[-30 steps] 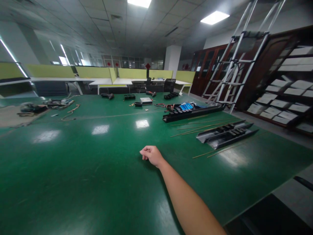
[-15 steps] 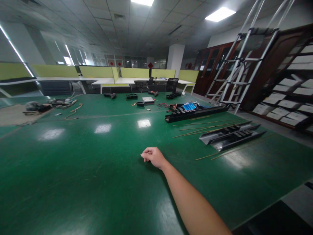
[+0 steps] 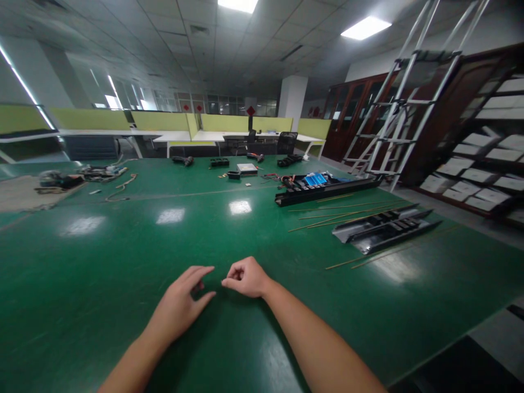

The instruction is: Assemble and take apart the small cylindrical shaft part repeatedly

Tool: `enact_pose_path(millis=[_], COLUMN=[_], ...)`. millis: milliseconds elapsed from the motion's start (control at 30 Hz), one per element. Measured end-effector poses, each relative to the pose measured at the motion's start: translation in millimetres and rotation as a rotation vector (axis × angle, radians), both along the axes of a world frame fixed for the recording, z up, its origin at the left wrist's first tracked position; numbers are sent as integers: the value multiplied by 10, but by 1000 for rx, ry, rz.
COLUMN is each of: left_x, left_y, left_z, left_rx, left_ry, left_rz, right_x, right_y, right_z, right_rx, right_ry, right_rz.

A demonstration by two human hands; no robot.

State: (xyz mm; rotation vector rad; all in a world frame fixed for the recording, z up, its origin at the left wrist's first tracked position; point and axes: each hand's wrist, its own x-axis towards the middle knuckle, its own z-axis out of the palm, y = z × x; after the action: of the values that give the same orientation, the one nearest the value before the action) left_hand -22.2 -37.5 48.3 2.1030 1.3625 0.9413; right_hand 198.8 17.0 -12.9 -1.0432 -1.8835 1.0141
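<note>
1. Work surface: a green tabletop [image 3: 196,218] with glossy light reflections, in an open office. Landmark for all positions: the long black channel [image 3: 327,192], which carries a blue piece [image 3: 315,179] and other parts.
2. Adjacent parts: thin rods [image 3: 301,228] and short channels [image 3: 393,234] lie on the near side of the long black channel. A pale box [image 3: 246,169] and a small black tray [image 3: 233,175] stand beyond its left end.
3. Right hand [image 3: 248,278]: nearer the wearer than the long black channel and to its left. Thumb and fingertips are brought together in a pinch, the other fingers curled. A tiny dark point shows at the tips; whether it is a held item cannot be told.
4. Left hand [image 3: 178,305]: farther left of the long black channel, apart from the right hand. Thumb and fingers are parted in a wide C facing the right fingertips. No item is visible in it.
5. Contact: should an item be in the pinch, grip it with light, even pressure and leave an edge exposed for the left fingertips. Excess force could flick a small piece away.
6. Alignment: bring the left thumb and index finger level with the right tips, low over the tabletop, so that any dropped piece has a short fall.
7. Clearance: hold both forearms clear of the rods, which would probably roll if brushed.
</note>
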Motion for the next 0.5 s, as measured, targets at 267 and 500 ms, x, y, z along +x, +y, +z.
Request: enact_pose_path(millis=[267,500], left_x=[481,-241], left_y=[247,-28], left_z=[-242,77], left_rx=[-28,-56], left_ry=[21,-44], left_rz=[-76,331], right_x=[37,56], right_y=[57,118], right_z=[-11,9], right_rx=[7,-191], right_ry=[-51,101], right_rz=[2,34])
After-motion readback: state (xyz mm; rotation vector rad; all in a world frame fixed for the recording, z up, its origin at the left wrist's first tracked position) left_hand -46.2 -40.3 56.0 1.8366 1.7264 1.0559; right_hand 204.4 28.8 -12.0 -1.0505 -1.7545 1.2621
